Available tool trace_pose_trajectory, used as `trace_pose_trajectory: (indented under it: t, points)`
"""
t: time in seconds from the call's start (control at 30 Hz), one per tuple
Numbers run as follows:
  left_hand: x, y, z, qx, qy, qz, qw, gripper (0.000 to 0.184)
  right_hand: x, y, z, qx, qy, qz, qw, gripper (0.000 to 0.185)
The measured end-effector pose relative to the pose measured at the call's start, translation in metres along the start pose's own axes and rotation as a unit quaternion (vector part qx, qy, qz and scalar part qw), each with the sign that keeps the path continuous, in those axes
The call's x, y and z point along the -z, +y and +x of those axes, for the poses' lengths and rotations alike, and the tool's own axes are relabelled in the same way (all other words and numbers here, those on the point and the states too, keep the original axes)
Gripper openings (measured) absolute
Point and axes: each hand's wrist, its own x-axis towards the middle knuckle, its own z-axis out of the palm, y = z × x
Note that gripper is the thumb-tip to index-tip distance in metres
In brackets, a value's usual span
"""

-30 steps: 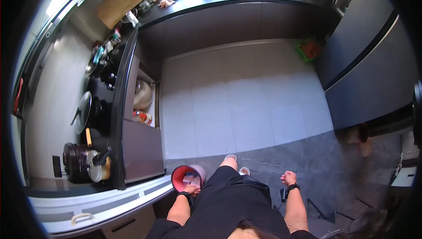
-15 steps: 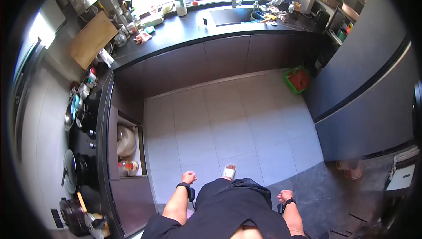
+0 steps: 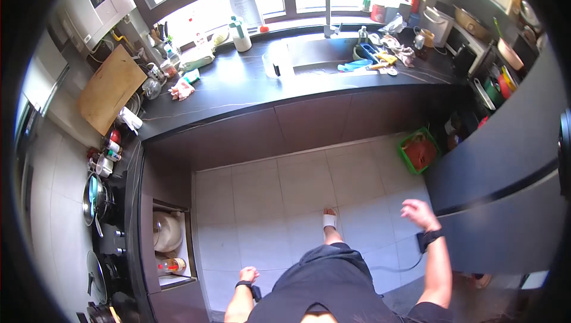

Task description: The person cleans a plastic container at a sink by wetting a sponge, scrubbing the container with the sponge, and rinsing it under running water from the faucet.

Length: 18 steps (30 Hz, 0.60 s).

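Observation:
My left hand (image 3: 248,274) hangs low beside my body with its fingers curled in and nothing visible in it. It is nearest to an open drawer (image 3: 193,246) on the left, which holds a pale rounded pot (image 3: 168,232) and a bottle with a red cap (image 3: 172,265). My right hand (image 3: 419,213) is raised in front of me on the right, fingers bent in loosely, also holding nothing that I can see. It touches nothing. Beyond it, a green basket (image 3: 419,150) with reddish contents sits on the floor. Both wrists wear black bands.
Ahead runs a dark countertop (image 3: 232,79) with a sink (image 3: 321,55), cloths and bottles. A stove with pans (image 3: 95,201) lines the left side. A tall dark cabinet or fridge (image 3: 505,162) stands on the right. Grey tiles (image 3: 267,189) cover the floor; my white slipper (image 3: 329,221) is forward.
I have moved forward, so the counter, sink and basket appear closer. My right hand has swung up and forward; my left hand has dropped back toward my body.

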Motion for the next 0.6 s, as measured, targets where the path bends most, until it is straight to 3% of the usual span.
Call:
trace_pose_trajectory:
  t: [0.07,0.13,0.23,0.27,0.3,0.33,0.4,0.5,0.53,0.6]
  points:
    - [0.026,-0.065,0.062,-0.004,-0.084,-0.058,0.995,0.014,0.074,-0.083,0.046,0.078,0.052,-0.078,0.992,0.027]
    - [0.003,-0.029,0.042,0.006,-0.095,0.038,0.995,0.015,0.129,-0.191,0.084,0.173,0.098,-0.194,0.961,0.024]
    - [0.010,0.064,0.005,0.015,-0.102,0.336,0.936,0.018,0.171,-0.317,0.150,0.202,0.058,-0.155,0.965,0.025]
    - [0.002,0.095,0.003,0.059,-0.056,0.230,0.970,0.019,0.174,-0.346,0.179,0.225,0.059,-0.141,0.962,0.027]
    - [-0.006,0.126,0.001,0.091,-0.001,0.118,0.989,0.020,0.167,-0.374,0.207,0.246,0.064,-0.170,0.952,0.030]
    - [-0.031,0.157,0.003,0.151,0.107,-0.208,0.960,0.021,0.156,-0.384,0.247,0.288,0.045,-0.135,0.947,0.032]
    - [-0.063,0.216,0.016,0.093,0.072,-0.263,0.958,0.021,0.108,-0.393,0.317,0.246,0.044,-0.117,0.961,0.032]
    - [-0.095,0.293,0.043,-0.014,-0.023,-0.129,0.991,0.023,-0.001,-0.363,0.420,0.293,-0.069,-0.140,0.943,0.029]
    - [-0.103,0.310,0.063,-0.045,-0.060,-0.094,0.993,0.024,-0.042,-0.346,0.454,0.349,-0.063,-0.182,0.917,0.031]
    - [-0.116,0.350,0.088,-0.069,-0.077,-0.094,0.990,0.021,-0.121,-0.335,0.482,0.266,-0.053,-0.118,0.955,0.037]
